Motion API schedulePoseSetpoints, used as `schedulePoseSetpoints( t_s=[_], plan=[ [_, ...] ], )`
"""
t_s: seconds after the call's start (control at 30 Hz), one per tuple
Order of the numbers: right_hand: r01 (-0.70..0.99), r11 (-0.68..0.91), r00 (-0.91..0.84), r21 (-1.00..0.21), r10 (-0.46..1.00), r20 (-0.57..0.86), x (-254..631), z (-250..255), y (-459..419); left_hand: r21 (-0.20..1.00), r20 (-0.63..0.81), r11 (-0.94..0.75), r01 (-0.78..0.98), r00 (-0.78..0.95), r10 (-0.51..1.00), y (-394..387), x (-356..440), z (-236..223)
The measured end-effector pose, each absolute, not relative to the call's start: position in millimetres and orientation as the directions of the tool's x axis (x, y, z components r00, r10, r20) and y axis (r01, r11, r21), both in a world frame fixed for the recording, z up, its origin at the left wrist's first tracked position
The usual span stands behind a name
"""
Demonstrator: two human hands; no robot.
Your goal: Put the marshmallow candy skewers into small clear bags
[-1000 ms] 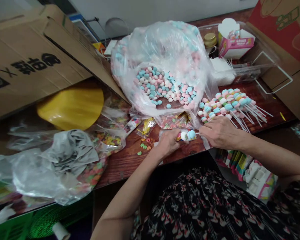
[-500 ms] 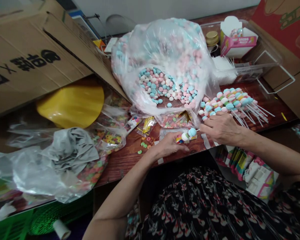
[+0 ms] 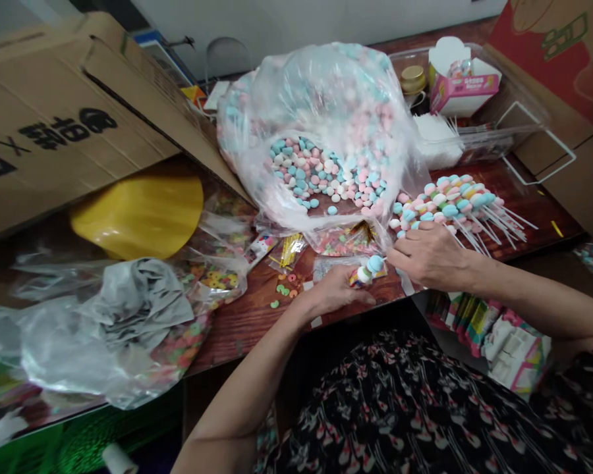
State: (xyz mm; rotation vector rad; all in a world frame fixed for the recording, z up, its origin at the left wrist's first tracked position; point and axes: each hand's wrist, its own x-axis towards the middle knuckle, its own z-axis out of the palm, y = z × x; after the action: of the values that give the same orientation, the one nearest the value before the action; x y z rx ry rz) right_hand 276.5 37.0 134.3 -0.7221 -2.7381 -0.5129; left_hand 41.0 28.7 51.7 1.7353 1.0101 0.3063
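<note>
A candy skewer [image 3: 367, 270] of pastel pieces in blue, white and green lies in my left hand [image 3: 337, 289], whose fingers wrap round it from the left. Its blue end faces my right hand [image 3: 427, 255]. My right fingers are pinched together on the thin white stick that comes out of that end; the fingertips partly hide it. Just beyond my right hand is a pile of finished-looking candy skewers [image 3: 449, 205], their white sticks pointing right. Behind my hands, a large clear bag [image 3: 326, 85] lies open, full of pink, blue and white candies [image 3: 321, 172].
Loose ring candies [image 3: 286, 289] and a packet of gold ties [image 3: 291, 250] lie left of my hands. Further left are a bag with grey cloth [image 3: 138, 303], a yellow sheet [image 3: 143, 217] and a cardboard box [image 3: 69, 125]. A clear bin [image 3: 516, 131] stands back right.
The view has shifted slightly. My right hand has come a little closer to the skewer in my left hand; both hands keep nearly the same grip.
</note>
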Motion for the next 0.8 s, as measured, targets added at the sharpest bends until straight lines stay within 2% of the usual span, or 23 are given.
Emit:
schedulePoseSetpoints(
  t_s=[0.13, 0.27, 0.37, 0.43, 0.53, 0.63, 0.73, 0.8],
  plan=[
    [0.458, 0.819, -0.851, 0.346, 0.291, 0.437, 281, 136, 43, 0.903, -0.397, 0.142, 0.406, 0.66, 0.637, 25, 41, 64],
    [0.374, 0.849, -0.864, 0.373, 0.172, 0.473, 284, 141, 43, 0.86, -0.509, 0.358, 0.365, 0.675, 0.534, 20, 46, 73],
    [0.346, 0.866, -0.875, 0.361, 0.158, 0.458, 284, 143, 42, 0.846, -0.518, 0.424, 0.322, 0.681, 0.517, 17, 50, 72],
    [0.362, 0.877, -0.881, 0.315, 0.212, 0.423, 284, 142, 42, 0.852, -0.507, 0.433, 0.295, 0.672, 0.541, 17, 53, 67],
    [0.448, 0.868, -0.869, 0.215, 0.367, 0.33, 284, 138, 42, 0.909, -0.417, 0.332, 0.253, 0.603, 0.681, 19, 54, 56],
    [0.542, 0.827, -0.831, 0.15, 0.501, 0.24, 285, 134, 42, 0.942, -0.23, 0.066, 0.328, 0.493, 0.839, 22, 51, 44],
    [0.612, 0.781, -0.788, 0.126, 0.587, 0.187, 287, 134, 41, 0.824, -0.084, -0.183, 0.536, 0.434, 0.897, 24, 46, 38],
    [0.625, 0.771, -0.778, 0.124, 0.6, 0.186, 288, 133, 41, 0.745, -0.036, -0.255, 0.616, 0.419, 0.907, 24, 42, 37]
  ],
)
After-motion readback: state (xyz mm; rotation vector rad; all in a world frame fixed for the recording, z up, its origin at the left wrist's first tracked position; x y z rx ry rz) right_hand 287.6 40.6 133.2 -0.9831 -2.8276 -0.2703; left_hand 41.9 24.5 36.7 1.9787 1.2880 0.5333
